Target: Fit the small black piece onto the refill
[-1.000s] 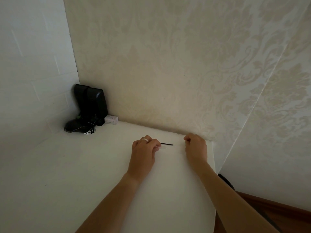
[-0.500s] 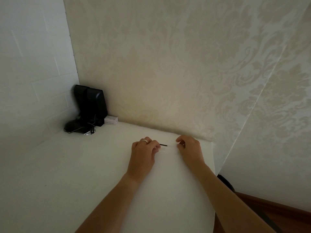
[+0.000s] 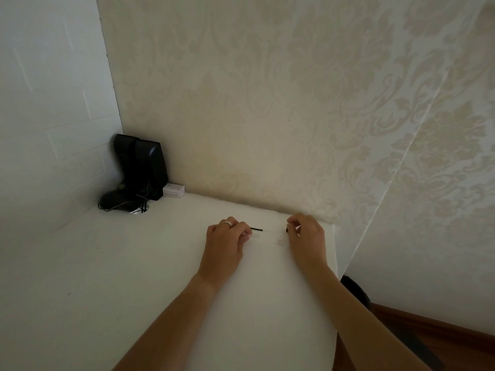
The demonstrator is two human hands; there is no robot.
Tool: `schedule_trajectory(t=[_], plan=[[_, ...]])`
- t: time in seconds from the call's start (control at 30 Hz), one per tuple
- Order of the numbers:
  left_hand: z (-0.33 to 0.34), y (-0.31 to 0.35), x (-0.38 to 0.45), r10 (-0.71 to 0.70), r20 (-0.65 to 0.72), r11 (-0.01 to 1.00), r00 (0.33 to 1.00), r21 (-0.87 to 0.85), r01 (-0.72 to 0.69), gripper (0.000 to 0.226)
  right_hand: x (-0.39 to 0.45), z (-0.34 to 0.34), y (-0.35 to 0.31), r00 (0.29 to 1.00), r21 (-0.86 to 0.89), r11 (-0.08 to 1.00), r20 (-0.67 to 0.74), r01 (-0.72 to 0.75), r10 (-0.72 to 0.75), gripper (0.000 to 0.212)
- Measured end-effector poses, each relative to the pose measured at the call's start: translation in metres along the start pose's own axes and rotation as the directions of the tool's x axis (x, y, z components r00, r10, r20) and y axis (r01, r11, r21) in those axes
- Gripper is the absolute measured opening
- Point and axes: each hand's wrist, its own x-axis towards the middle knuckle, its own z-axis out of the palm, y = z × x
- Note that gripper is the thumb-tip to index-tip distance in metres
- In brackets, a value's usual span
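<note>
Near the far right edge of the white tabletop [image 3: 134, 277], a thin black stick [image 3: 256, 229] lies flat, its left end pinched under the curled fingers of the left hand [image 3: 224, 243], which wears a ring. At 3 o'clock from it, well apart, the right hand [image 3: 306, 236] curls its fingers round a small dark piece [image 3: 287, 230]. At 10 o'clock, a black speaker [image 3: 142, 164] and a small white box [image 3: 174, 190] stand against the wallpapered wall [image 3: 267, 103].
</note>
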Motion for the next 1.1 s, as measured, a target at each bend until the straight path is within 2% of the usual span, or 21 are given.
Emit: schedule_trajectory(t=[0.07, 0.13, 0.2, 0.4, 0.57, 0.67, 0.9, 1.1], plan=[[0.0, -0.001, 0.001, 0.002, 0.004, 1.0, 1.0, -0.007, -0.002, 0.018, -0.009, -0.002, -0.005, 0.995, -0.063, 0.994, -0.04, 0.089, -0.092, 0.007], [0.0, -0.001, 0.001, 0.009, 0.007, 1.0, 1.0, 0.0, -0.009, 0.018, -0.019, -0.002, -0.007, 0.983, -0.156, 0.97, 0.038, 0.185, -0.181, 0.003], [0.0, 0.0, 0.0, 0.014, 0.012, 1.0, 1.0, 0.002, -0.014, 0.018, -0.024, -0.002, -0.007, 0.971, -0.222, 0.949, 0.132, 0.224, -0.198, 0.003], [0.0, -0.001, -0.002, 0.024, 0.019, 1.0, 1.0, -0.001, -0.024, 0.017, -0.027, -0.01, -0.001, 0.988, -0.316, 0.94, 0.124, 0.124, -0.088, 0.01], [0.001, 0.002, 0.0, 0.035, -0.033, 0.999, 0.999, 0.006, -0.034, 0.021, -0.032, -0.006, -0.023, 0.982, -0.227, 0.955, 0.028, 0.189, -0.188, 0.008], [0.0, 0.002, 0.0, 0.042, -0.092, 0.998, 0.995, 0.058, -0.037, 0.027, -0.034, 0.011, -0.044, 0.966, -0.169, 0.951, 0.049, 0.257, -0.253, 0.009], [-0.009, 0.008, 0.003, 0.113, -0.134, 0.983, 0.985, 0.159, -0.091, 0.045, -0.044, 0.028, -0.049, 0.959, -0.084, 0.956, -0.004, 0.282, -0.283, 0.009], [-0.008, 0.009, 0.003, 0.086, -0.136, 0.98, 0.987, 0.187, -0.06, 0.044, -0.045, 0.027, -0.049, 0.968, -0.063, 0.967, -0.031, 0.246, -0.248, 0.009]])
